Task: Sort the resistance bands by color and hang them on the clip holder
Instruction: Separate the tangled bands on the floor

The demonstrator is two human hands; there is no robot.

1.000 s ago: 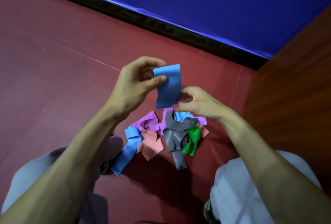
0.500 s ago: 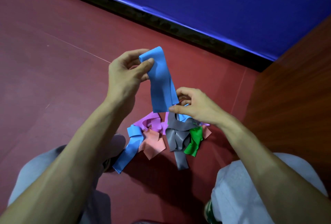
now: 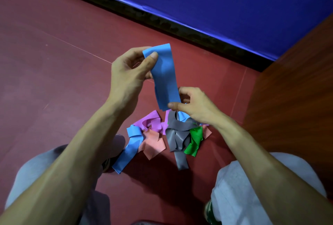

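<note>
Head view, hands [image 3: 129, 73] pinching blue band [image 3: 164, 79]

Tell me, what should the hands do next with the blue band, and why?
Probably the right hand should let go and fetch the floor blue band from the pile, while the left hand holds on to the held blue band. Both hands pinch one band now, blues go together, and no clip holder is in view.

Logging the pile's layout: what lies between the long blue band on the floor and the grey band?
Head view: a salmon band lies between the long blue band and the grey band; a purple band sits just beyond it.
</note>
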